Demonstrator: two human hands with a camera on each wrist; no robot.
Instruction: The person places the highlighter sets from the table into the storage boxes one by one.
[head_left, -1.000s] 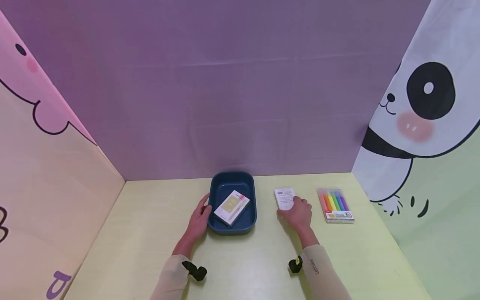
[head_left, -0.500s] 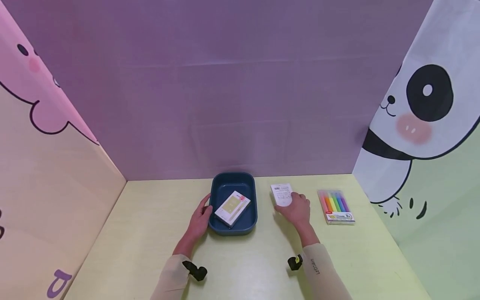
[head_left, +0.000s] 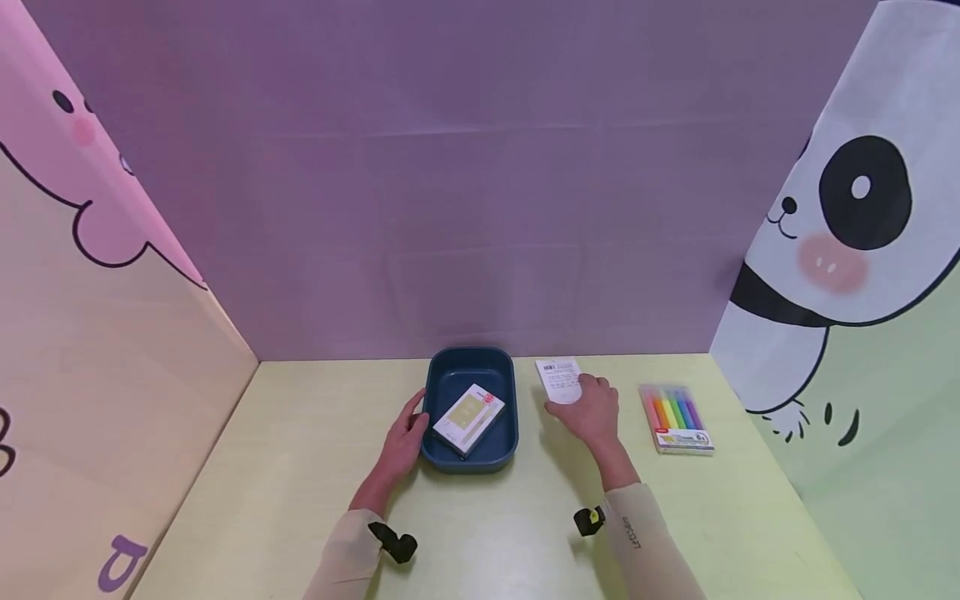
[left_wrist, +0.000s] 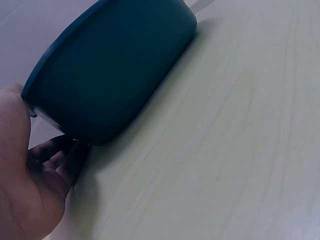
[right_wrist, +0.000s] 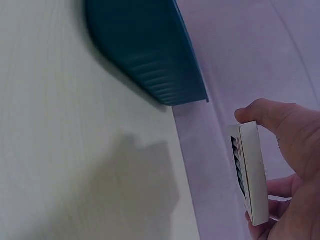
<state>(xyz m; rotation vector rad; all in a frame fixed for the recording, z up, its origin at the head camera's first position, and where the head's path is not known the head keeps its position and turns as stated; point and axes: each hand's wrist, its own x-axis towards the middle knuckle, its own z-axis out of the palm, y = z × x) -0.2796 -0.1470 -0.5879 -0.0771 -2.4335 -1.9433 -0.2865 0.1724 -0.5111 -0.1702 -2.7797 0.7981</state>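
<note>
**White box [head_left: 558, 381] in right hand [head_left: 595, 410], blue tub [head_left: 459, 379] in left**

From the head view, a person in pale sleeves works at a table [head_left: 480, 533] with hands well apart. The right hand pinches the white box, to the right of the tub with a strip of table showing between them. The left hand [head_left: 402, 439] grips the tub's left side. Inside the tub, a gold-fronted box [head_left: 468, 418] lies askew; to the right of the right hand rests a pack of coloured pens [head_left: 677, 419].

The key relation, by judgement, is sideways: the tub lies to the left of the white box, the right hand being the one on the box and the left on the tub's far side. The white box's long axis points away from the person, its far end leaning slightly left, roughly in line with the tub's own length.

From the left wrist, the tub's wall fills the upper frame, thumb side of the hand at the rim and fingers bent in at the lower corner. The white box is out of this frame.

From the right wrist, thumb and fingers clamp opposite edges of the white box, seen against the purple wall [right_wrist: 205, 150]. It appears lifted clear of the table, the tub standing apart from it.
</note>
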